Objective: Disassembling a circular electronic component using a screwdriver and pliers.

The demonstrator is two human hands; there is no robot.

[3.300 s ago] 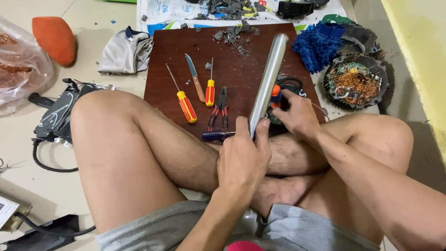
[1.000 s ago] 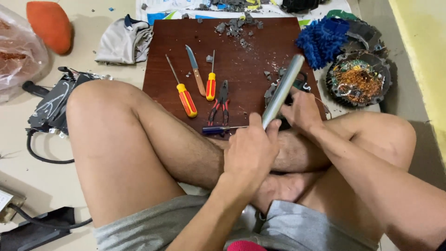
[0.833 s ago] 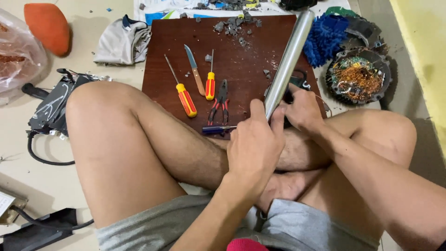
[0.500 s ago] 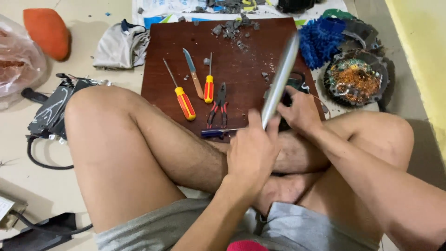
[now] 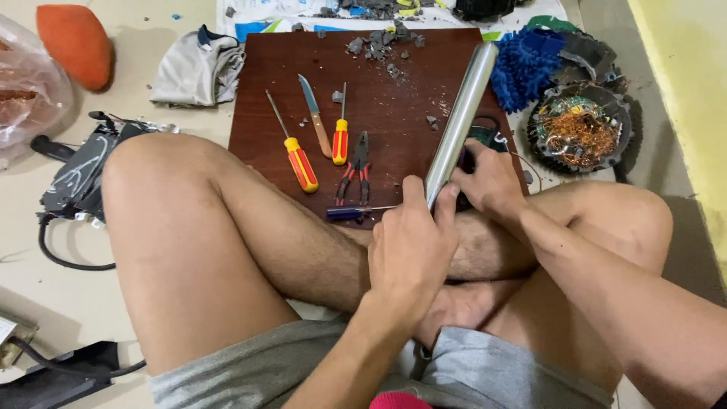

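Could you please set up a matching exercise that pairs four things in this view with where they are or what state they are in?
Things:
1. metal tube
2. pliers
3. orange cushion
4. copper-wound coil

Places or states:
A. on the floor, far left corner
B. gripped at its lower end by the left hand
C. lying flat on the wooden board
D. on the floor to the right of the board

Pairs: 1-B, 2-C, 3-A, 4-D
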